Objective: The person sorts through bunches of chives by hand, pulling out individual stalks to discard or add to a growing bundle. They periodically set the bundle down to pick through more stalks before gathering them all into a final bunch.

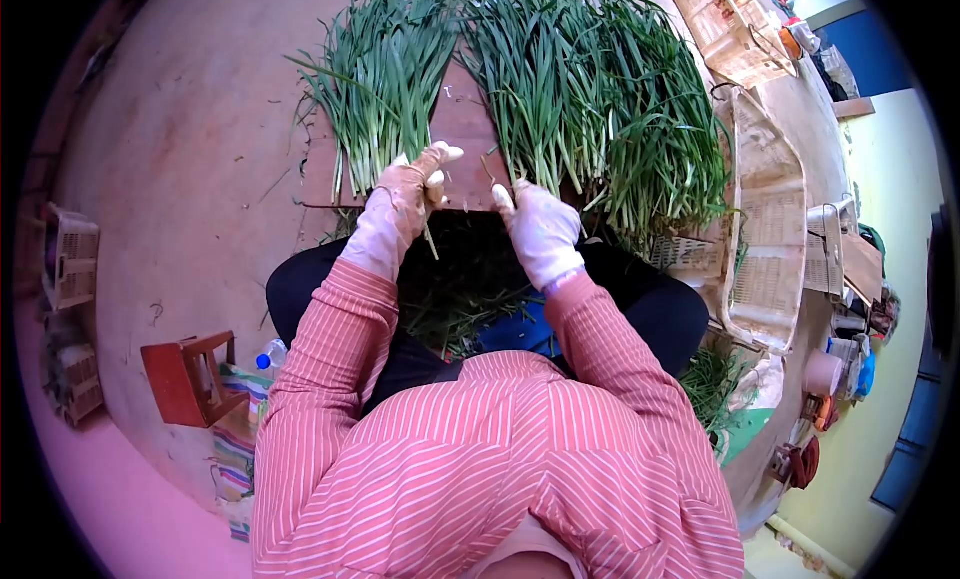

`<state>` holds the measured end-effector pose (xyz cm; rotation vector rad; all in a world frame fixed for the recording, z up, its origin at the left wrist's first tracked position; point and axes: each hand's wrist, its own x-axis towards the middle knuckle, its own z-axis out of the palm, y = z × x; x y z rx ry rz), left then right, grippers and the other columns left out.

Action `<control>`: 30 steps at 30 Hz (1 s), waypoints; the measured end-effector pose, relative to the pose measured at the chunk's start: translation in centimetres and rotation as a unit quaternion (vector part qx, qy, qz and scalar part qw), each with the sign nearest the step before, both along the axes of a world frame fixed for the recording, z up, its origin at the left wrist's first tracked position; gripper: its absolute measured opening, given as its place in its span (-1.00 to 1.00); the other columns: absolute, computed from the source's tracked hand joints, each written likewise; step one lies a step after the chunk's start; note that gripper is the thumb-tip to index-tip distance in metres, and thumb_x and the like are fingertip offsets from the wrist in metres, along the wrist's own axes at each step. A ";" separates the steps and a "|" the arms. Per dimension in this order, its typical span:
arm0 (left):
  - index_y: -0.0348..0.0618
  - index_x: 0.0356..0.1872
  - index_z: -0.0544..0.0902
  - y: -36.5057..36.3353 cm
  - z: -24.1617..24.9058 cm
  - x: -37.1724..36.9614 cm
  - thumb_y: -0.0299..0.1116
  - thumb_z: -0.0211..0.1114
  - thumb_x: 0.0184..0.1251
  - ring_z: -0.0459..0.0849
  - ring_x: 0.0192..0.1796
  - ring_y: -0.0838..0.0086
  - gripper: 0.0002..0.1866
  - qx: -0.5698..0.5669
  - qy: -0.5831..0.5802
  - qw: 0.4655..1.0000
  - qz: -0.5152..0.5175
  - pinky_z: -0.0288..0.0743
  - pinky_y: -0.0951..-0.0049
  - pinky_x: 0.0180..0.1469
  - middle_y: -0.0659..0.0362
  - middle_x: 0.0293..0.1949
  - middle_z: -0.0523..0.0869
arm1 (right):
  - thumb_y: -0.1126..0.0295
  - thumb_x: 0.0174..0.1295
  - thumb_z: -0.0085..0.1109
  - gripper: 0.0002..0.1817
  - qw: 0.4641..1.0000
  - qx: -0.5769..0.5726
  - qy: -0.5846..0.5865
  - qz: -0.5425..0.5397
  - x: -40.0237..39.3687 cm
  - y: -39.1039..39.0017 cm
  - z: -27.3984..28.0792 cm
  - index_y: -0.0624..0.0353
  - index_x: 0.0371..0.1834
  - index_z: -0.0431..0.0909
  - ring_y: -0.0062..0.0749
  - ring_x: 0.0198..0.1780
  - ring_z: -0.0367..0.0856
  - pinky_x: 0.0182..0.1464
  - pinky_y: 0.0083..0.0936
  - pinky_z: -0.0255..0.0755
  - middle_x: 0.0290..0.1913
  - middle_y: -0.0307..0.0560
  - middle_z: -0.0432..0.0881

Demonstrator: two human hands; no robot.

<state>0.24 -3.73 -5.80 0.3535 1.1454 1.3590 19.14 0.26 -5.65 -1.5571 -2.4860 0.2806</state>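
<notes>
My left hand [408, 187], in a soiled white glove, is closed around a garlic chive stalk [431, 243] whose pale end sticks out below it. Just right of it, my right hand [542, 227] has its gloved fingers curled; what they hold, if anything, is hidden. Both hands are at the near edge of a reddish-brown board [468, 144]. On the board's left lies a bundle of garlic chives [385, 89], leaves pointing away from me. A larger pile of garlic chives [550, 89] covers the right side, its pale stems close to my right hand.
Loose green trimmings [450, 289] lie between my legs. Beige plastic baskets [768, 219] stand along the right. A small red-brown stool [185, 379] and a bottle with a blue cap [270, 359] are at lower left. More crates [72, 257] stand at the far left.
</notes>
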 end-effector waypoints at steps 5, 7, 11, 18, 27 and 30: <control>-0.19 0.04 0.64 -0.1 -0.2 1.0 -0.17 0.18 0.43 0.18 -0.61 0.67 -0.65 -0.046 -0.038 0.998 -0.034 0.24 0.60 -0.47 0.43 -0.65 0.24 | -0.05 0.27 0.08 -0.55 0.996 -0.082 0.003 -0.031 -1.2 3.0 -0.8 0.16 -0.41 0.55 0.03 -0.40 0.62 -0.32 -0.21 0.44 -0.46 0.11 0.62; -0.15 0.08 0.62 0.0 -0.1 1.4 -0.18 0.15 0.44 0.22 -0.60 0.67 -0.66 -0.054 -0.037 0.997 -0.039 0.24 0.59 -0.47 0.44 -0.66 0.26 | -0.05 0.28 0.10 -0.54 0.995 -0.097 -0.001 -0.037 -1.2 3.2 0.4 0.19 -0.39 0.57 -0.09 -0.42 0.64 -0.27 -0.27 0.43 -0.53 0.06 0.63; -0.16 0.15 0.55 -0.3 -0.6 1.4 -0.17 0.06 0.49 0.30 -0.59 0.67 -0.62 -0.053 -0.024 0.996 -0.064 0.25 0.58 -0.46 0.44 -0.64 0.34 | -0.08 0.24 0.18 -0.54 0.845 -0.470 0.240 -0.085 -0.2 1.3 3.5 0.14 -0.48 0.55 -0.65 -0.69 0.40 -0.57 -0.62 0.29 -0.69 -0.28 0.50; -0.19 0.24 0.45 -0.5 -0.4 2.5 -0.01 0.08 0.46 0.58 0.11 0.29 -0.48 0.015 -0.072 0.994 -0.079 0.52 0.30 0.10 -0.04 0.20 0.52 | -0.08 0.25 0.19 -0.54 0.854 -0.431 0.260 -0.132 0.5 -2.7 4.9 0.12 -0.48 0.56 -0.68 -0.73 0.33 -0.64 -0.65 0.19 -0.73 -0.32 0.45; -0.24 0.31 0.34 -0.8 0.4 3.1 -0.19 0.10 0.46 0.61 0.05 0.21 -0.50 0.018 -0.214 0.968 -0.127 0.50 0.15 0.15 -0.11 0.12 0.56 | -0.03 0.27 0.20 -0.59 0.805 -0.511 0.292 -0.077 1.8 -3.2 5.2 0.13 -0.40 0.54 -0.76 -0.71 0.30 -0.64 -0.75 0.14 -0.69 -0.37 0.45; -0.23 0.31 0.36 -0.8 -0.2 3.3 -0.22 0.11 0.46 0.65 -0.08 0.34 -0.51 0.043 -0.180 0.973 -0.139 0.55 0.29 0.03 0.01 -0.02 0.64 | -0.04 0.26 0.20 -0.57 0.792 -0.533 0.291 -0.059 2.5 -2.8 5.0 0.16 -0.38 0.58 -0.74 -0.66 0.40 -0.60 -0.72 0.25 -0.66 -0.32 0.50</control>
